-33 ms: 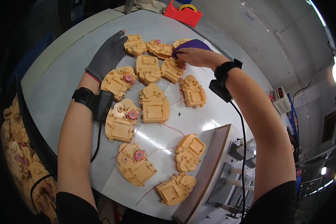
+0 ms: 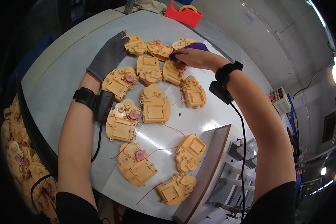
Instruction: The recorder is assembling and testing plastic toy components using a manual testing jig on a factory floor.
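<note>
My left hand (image 2: 109, 53), in a grey glove with a bare fingertip showing, lies stretched out against the left side of a yellow plastic gear housing (image 2: 136, 45) at the far end of the table. My bare right hand (image 2: 193, 58) is closed on a purple cloth (image 2: 198, 46). It is over the upper right of the group, beside one yellow housing (image 2: 172, 72) and in front of another (image 2: 183, 43); its fingertips are partly hidden. More housings lie around, including one in the middle (image 2: 155, 104) and one with a pink round part (image 2: 123, 121).
Several more housings with thin red wires lie toward the near edge of the white table (image 2: 82, 138). A red tape dispenser (image 2: 183, 15) stands at the far edge. A metal fixture (image 2: 227, 186) is at the lower right. Many housings (image 2: 22, 160) are piled at the left.
My right hand has moved slightly down and to the left, and less of the purple cloth shows. My left hand has barely shifted.
</note>
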Demonstrator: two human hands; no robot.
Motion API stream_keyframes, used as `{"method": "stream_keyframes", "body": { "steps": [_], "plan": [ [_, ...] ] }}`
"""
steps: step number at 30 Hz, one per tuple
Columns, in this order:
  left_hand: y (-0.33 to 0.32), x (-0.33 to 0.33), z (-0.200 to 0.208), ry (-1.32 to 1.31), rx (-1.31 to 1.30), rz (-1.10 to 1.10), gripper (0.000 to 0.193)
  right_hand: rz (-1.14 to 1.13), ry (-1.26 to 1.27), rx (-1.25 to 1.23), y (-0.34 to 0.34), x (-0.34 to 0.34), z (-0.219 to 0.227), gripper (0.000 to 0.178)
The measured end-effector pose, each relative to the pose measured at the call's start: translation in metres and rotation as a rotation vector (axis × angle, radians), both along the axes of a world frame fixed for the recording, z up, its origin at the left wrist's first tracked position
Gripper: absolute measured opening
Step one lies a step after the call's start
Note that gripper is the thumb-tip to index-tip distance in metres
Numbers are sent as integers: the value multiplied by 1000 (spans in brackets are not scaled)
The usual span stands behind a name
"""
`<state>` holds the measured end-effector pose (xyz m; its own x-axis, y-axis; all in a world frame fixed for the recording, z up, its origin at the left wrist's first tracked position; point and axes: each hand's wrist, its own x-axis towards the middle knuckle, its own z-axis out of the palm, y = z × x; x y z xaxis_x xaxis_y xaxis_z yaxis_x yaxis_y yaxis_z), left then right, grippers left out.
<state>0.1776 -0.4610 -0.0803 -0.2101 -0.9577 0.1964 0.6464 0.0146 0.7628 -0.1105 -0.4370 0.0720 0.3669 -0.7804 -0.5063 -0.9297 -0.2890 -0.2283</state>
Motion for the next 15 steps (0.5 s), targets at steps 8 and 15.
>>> {"method": "stream_keyframes", "body": {
  "steps": [8,15],
  "plan": [
    [7,-5,18,120,217,54,30,-331,-747,22,82,-53,67,51],
    [-58,50,-57,165,-133,-204,40,-596,-861,-482,184,-215,165,39]
  ]
}}
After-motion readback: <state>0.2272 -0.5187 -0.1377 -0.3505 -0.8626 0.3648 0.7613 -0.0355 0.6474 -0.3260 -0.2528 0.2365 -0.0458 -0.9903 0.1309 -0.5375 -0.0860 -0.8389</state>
